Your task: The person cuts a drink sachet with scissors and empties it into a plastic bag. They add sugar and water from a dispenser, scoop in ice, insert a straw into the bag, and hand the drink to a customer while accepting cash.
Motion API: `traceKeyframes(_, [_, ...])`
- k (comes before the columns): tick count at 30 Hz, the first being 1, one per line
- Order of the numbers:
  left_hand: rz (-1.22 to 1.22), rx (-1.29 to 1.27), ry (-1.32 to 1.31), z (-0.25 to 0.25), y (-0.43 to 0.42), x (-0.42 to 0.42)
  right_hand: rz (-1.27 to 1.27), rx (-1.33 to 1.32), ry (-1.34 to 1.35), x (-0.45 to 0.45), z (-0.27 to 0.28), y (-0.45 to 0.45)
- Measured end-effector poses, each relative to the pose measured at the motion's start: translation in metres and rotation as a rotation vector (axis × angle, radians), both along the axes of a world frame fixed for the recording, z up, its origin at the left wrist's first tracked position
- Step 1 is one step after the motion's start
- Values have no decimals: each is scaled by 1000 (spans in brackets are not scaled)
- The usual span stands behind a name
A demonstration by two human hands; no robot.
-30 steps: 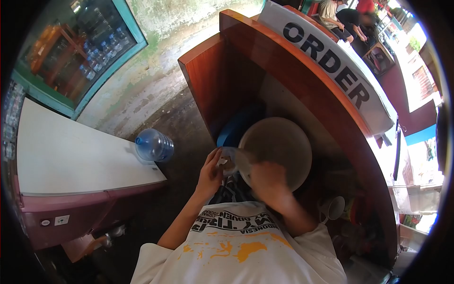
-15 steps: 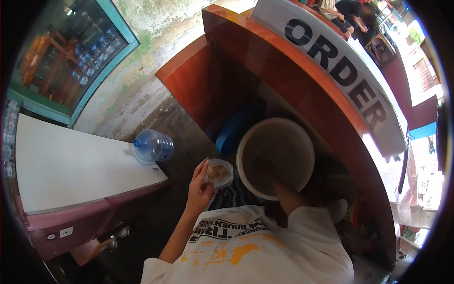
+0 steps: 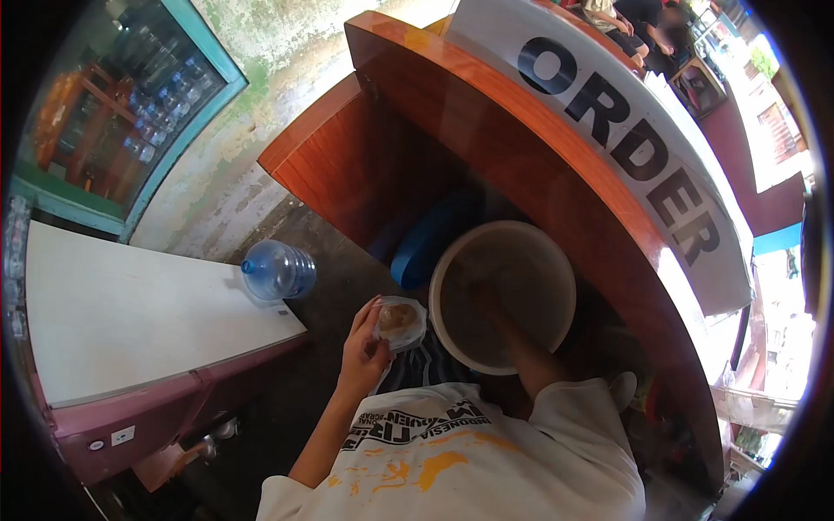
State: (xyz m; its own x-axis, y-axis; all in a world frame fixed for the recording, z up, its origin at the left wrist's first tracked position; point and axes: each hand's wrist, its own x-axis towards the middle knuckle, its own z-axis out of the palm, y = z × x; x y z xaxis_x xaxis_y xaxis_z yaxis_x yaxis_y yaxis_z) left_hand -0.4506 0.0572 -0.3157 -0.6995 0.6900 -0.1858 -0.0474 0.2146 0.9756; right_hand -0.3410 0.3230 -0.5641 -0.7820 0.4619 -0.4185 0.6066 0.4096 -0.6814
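Observation:
My left hand point(image 3: 362, 352) is closed on the rim of a clear plastic bag point(image 3: 415, 334), its mouth turned up towards me. Pale brown lumps point(image 3: 398, 319) lie inside the bag; their kind is unclear. To the right stands a large, round, light-coloured tub point(image 3: 569, 300). My right arm reaches down over its near rim, and my right hand point(image 3: 482, 295) is deep inside, near the tub's left side. Shadow hides its fingers and whatever they touch. The bag is just left of the tub, apart from its rim.
A curved wooden counter point(image 3: 556, 165) with an ORDER sign point(image 3: 625, 130) wraps around the front and right. Behind the tub leans a blue object point(image 3: 421, 252). On the left, a large water bottle point(image 3: 278, 269) stands at the corner of a white-topped chest point(image 3: 148, 313). People sit beyond the counter.
The view has shifted slightly. My left hand still holds the bag, whose mouth has turned a little. My right hand has moved slightly towards the tub's far left side.

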Motion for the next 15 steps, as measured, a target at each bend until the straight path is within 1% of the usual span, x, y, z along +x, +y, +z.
traceKeyframes(5, [-2, 11, 5, 3, 5, 1, -17, -70, 6, 3, 73, -5])
traceKeyframes(8, [-2, 9, -7, 5, 9, 3, -53, -86, -53, 6, 122, -12])
traceKeyframes(10, [-20, 17, -5, 4, 10, 5, -27, 114, 2, 22, 95, -13])
traceKeyframes(11, [-27, 23, -2, 3, 11, 5, -13, 216, 31, 28, 91, -15])
traceKeyframes(12, [-28, 26, -5, 1, 14, 5, -13, 262, 68, 34, 86, -18])
traceKeyframes(14, [-32, 29, -9, -2, 15, 7, -15, 350, 142, 37, 99, -30])
traceKeyframes(15, [-37, 25, 0, -4, 16, 7, -7, 357, 133, 36, 108, -34])
